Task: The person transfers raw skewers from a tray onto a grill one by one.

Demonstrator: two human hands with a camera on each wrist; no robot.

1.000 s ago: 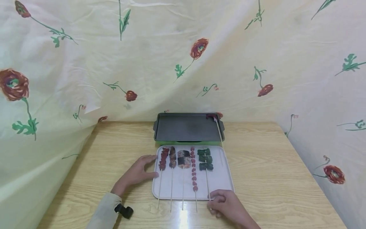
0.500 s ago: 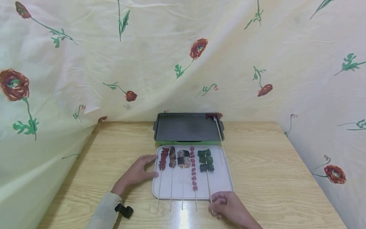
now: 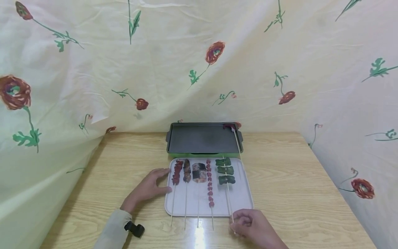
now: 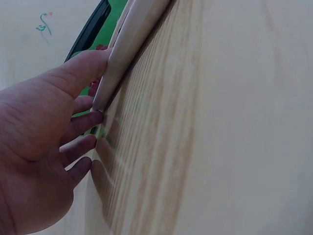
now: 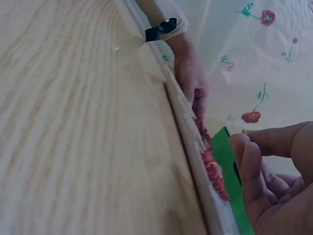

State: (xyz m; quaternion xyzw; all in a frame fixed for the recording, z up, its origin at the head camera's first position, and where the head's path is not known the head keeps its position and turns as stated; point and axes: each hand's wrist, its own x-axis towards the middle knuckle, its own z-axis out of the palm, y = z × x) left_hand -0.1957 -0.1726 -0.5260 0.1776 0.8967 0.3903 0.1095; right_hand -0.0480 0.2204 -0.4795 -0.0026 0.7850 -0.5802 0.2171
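In the head view my right hand [image 3: 250, 224] pinches the lower end of a skewer [image 3: 226, 170] threaded with dark green pieces. The skewer lies tilted over the right part of a white tray [image 3: 244, 199], and in the right wrist view the thumb and fingertip meet at the stick's tip [image 5: 244, 131]. My left hand [image 3: 152, 186] rests against the tray's left edge with spread fingers. In the left wrist view its thumb touches the tray's rim [image 4: 122, 51]. Left of the green one lie a bead-like red skewer [image 3: 209, 183], a fish skewer [image 3: 199, 173], a brown skewer [image 3: 187, 171] and a red meat skewer [image 3: 177, 173].
Behind the tray stands a black griddle [image 3: 202, 138] with a green base. A purple-tipped skewer [image 3: 237, 140] leans across its right side, its stick reaching over the tray. The wooden table [image 3: 280, 173] extends on both sides, with a flowered cloth [image 3: 174, 69] behind.
My right hand has moved slightly to the right and toward me with the stick end. The green pieces have shifted a little right and now look raised. My left hand has stayed in place.
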